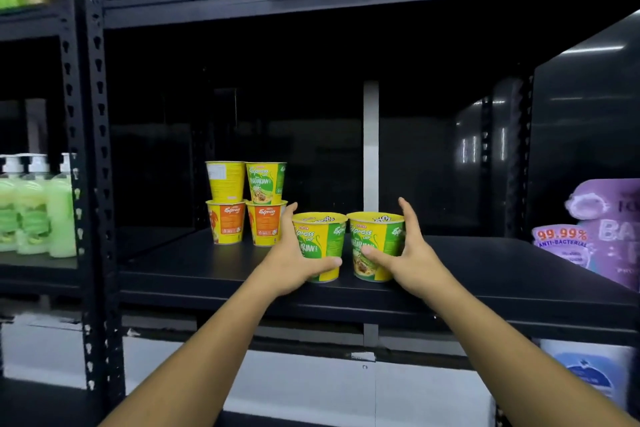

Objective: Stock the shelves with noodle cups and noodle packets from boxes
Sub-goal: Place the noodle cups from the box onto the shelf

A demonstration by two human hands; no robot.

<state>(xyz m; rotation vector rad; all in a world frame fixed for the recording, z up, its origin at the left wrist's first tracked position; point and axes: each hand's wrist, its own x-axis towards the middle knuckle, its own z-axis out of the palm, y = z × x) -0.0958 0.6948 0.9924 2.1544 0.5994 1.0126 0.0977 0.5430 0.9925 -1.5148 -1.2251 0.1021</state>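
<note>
Left cup (pixel 320 239) and right cup (pixel 375 236) stand side by side near the front edge of a black metal shelf (pixel 485 270). Left hand (pixel 294 263) grips the left cup, right hand (pixel 408 253) clasps the right cup. Stacked cups (pixel 246 204) stand behind; soap bottles (pixel 34 211) fill the next rack

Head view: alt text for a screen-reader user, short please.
The left hand holds the left noodle cup and the right hand the right noodle cup, side by side at the front of a black shelf. Behind them to the left stand four stacked cups, two on two.
</note>
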